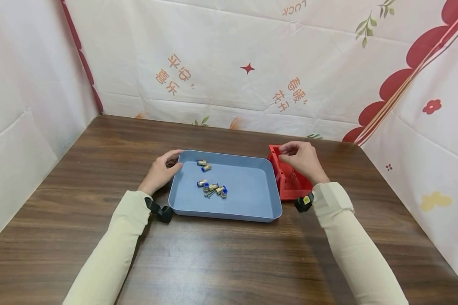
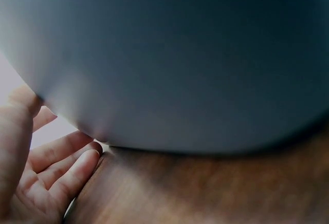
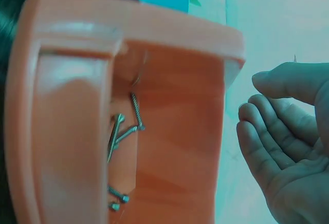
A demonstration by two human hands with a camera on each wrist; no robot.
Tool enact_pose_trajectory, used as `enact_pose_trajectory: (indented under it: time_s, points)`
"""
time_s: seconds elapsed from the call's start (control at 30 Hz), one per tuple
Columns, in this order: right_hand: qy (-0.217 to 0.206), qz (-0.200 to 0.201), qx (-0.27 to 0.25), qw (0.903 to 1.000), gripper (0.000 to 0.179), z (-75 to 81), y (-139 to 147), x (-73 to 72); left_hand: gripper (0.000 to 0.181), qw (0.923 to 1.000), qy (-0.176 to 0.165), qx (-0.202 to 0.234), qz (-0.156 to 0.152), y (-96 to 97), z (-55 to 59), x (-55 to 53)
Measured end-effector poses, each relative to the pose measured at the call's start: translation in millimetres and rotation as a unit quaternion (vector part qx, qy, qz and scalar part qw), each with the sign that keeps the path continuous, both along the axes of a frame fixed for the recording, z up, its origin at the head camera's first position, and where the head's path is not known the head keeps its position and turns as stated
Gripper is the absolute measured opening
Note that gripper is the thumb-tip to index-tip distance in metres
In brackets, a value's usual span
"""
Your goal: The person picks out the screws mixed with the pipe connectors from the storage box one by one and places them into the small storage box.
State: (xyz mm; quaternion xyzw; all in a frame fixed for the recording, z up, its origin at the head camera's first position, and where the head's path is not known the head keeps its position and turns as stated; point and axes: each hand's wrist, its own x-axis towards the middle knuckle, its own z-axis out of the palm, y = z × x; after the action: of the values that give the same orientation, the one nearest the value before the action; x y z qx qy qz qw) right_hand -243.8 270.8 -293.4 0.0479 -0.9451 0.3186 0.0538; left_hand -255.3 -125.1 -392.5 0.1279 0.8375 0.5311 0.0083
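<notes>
My left hand [image 1: 161, 171] holds the left side of a shallow blue tray [image 1: 248, 186], its thumb at the rim and its fingers against the outer wall. Inside the tray lie several brass pneumatic fittings [image 1: 213, 187] with blue collars, and a few dark screws [image 1: 210, 194] beside them. Over the red bin [image 1: 290, 195], my right hand [image 1: 300, 157] hovers with fingers loosely bent; the right wrist view shows a gap between thumb and fingertips and nothing held. Several metal screws [image 3: 116, 134] rest inside that bin, which looks orange in this view.
The red bin stands against the tray's right side. Both sit on a dark wood-grain table [image 1: 213, 258]. A white printed curtain [image 1: 221, 51] hangs behind the table and along both sides.
</notes>
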Motion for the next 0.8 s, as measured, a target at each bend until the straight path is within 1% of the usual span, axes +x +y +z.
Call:
enact_pose_trajectory:
  time_s: [0.2, 0.33, 0.67, 0.8]
  points:
    - [0.017, 0.012, -0.006, 0.9998, 0.021, 0.6, -13, -5.0, 0.045, 1.0, -0.002, 0.002, 0.0, 0.6, 0.6, -0.3]
    - [0.02, 0.019, -0.011, 0.9996, 0.019, 0.6, -22, -6.7, 0.045, 1.0, -0.003, 0.002, 0.0, 0.9, 1.8, 0.6]
    - [0.018, 0.036, -0.01, 0.9991, 0.018, -1.9, -43, -9.4, 0.045, 1.0, -0.005, 0.003, 0.002, 1.0, 2.9, 1.4]
    - [0.005, 0.039, -0.019, 0.999, 0.018, -6.2, -51, -9.5, 0.045, 1.0, -0.007, 0.004, 0.002, 0.8, 2.3, 1.4]
